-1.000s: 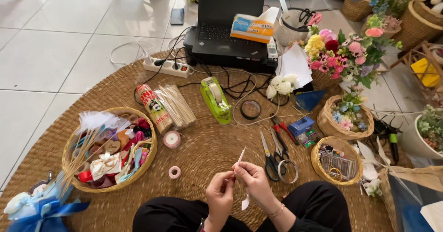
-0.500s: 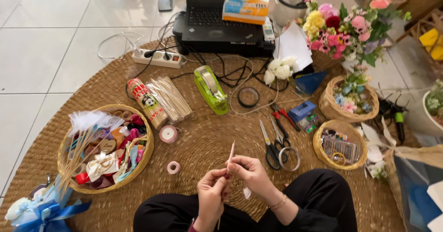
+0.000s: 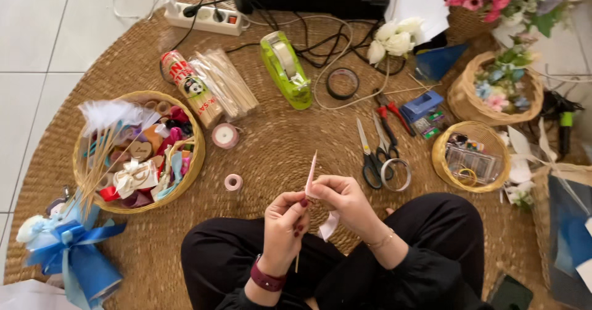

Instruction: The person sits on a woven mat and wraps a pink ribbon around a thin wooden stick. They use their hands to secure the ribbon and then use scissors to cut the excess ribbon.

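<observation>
Round woven mat [image 3: 271, 137] fills the floor; since a second ago the view has tilted down and closer, so the laptop and tissue box at the far edge have dropped out of the top of the picture, and the lap now sits nearer centre; the things on the mat have not shifted.

Large basket of ribbons and bows [image 3: 139, 149] lies left of the hands; two smaller baskets [image 3: 472, 156] stand right; green tape dispenser [image 3: 285, 68] and a bundle of wooden sticks [image 3: 225, 82] lie further out; scissors [image 3: 370, 156] lie just right of the hands; small pink ribbon roll [image 3: 233, 182] lies just left.

Left hand [image 3: 285, 230] is closed in a pinch on a thin wooden stick [image 3: 297, 262], whose lower end shows below the fingers; right hand [image 3: 342, 202] is closed on a strip of pale pink ribbon [image 3: 311, 171], which stands up along the stick; a loose white tail hangs below the right hand.

Change: the strip stood tilted right a second ago; it is now nearly upright and held closer to the body; judgement: the wrapping of the stick goes on, tip not yet covered.

Room: bare mat lies ahead of the hands between ribbon roll and scissors; scissors are the nearest edge hazard on the right; knees bound the space below.
</observation>
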